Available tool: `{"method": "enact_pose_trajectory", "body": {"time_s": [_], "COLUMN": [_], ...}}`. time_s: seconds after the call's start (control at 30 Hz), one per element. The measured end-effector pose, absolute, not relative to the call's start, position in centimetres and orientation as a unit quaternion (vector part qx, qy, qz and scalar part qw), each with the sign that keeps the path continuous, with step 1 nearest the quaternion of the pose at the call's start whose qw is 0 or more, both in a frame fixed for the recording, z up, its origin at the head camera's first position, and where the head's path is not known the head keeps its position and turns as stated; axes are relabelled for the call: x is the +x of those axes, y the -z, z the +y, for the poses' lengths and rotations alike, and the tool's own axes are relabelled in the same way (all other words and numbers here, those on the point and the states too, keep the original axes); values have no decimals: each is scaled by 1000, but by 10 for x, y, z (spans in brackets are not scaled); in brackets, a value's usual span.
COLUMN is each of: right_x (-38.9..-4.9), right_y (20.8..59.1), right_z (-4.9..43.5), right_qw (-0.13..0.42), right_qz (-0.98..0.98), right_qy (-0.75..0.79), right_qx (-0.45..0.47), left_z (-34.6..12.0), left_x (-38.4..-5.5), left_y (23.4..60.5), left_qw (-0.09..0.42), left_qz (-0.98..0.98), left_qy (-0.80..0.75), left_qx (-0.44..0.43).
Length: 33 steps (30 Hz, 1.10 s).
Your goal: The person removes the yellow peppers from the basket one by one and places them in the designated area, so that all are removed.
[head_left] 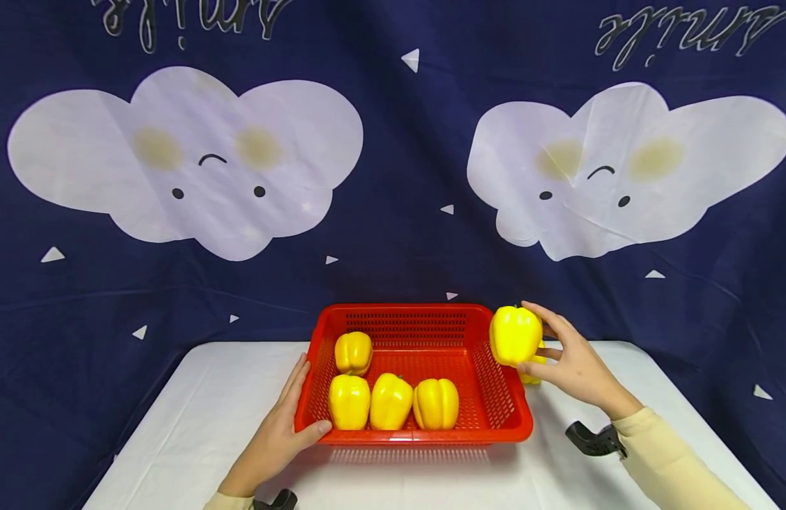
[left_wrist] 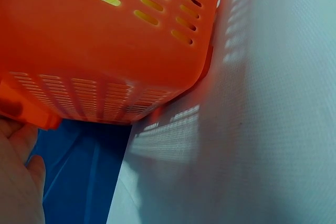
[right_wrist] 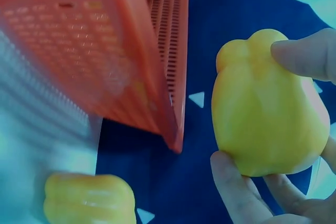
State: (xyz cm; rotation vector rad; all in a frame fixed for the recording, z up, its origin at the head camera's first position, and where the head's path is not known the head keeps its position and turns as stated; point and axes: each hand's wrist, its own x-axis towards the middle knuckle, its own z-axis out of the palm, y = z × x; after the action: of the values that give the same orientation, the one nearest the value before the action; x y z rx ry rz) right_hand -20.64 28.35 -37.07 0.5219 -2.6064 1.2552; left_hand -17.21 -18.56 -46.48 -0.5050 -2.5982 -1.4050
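My right hand (head_left: 580, 368) grips a yellow bell pepper (head_left: 515, 336) over the right rim of a red plastic basket (head_left: 424, 435). In the right wrist view, the thumb and fingers close round this pepper (right_wrist: 268, 108). My left hand (head_left: 279, 425) holds the basket's left side, thumb over the front left corner of the rim and fingers along the outer wall. Several yellow bell peppers sit inside, one at the back left (head_left: 353, 353) and the others in a row along the front, such as the middle pepper (head_left: 391, 402). The left wrist view shows the basket's slotted wall (left_wrist: 115, 35).
Another yellow bell pepper (right_wrist: 89, 199) lies on the table right of the basket, mostly hidden in the head view. The white-covered table (head_left: 176, 425) ends at a dark blue cloth (head_left: 405, 212) printed with clouds. A black band (head_left: 594, 439) sits at the right wrist.
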Motion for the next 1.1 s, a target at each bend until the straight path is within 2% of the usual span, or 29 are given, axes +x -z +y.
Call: {"method": "enact_pose_trajectory", "body": {"time_s": [0.33,1.1], "right_x": [-207,-213], "right_y": [379,394], "right_z": [302,341], "right_qw": [130,158], "right_qz": [-885,-884], "right_qy": [-408,-399], "right_qx": [182,185], "left_z": [-185,-185], "left_x": [-173,-173], "left_y": [465,464], "left_qw": [73,79], "left_qz": [-865,-866], "left_qy": [468,463], "left_qx": [-168,-173]}}
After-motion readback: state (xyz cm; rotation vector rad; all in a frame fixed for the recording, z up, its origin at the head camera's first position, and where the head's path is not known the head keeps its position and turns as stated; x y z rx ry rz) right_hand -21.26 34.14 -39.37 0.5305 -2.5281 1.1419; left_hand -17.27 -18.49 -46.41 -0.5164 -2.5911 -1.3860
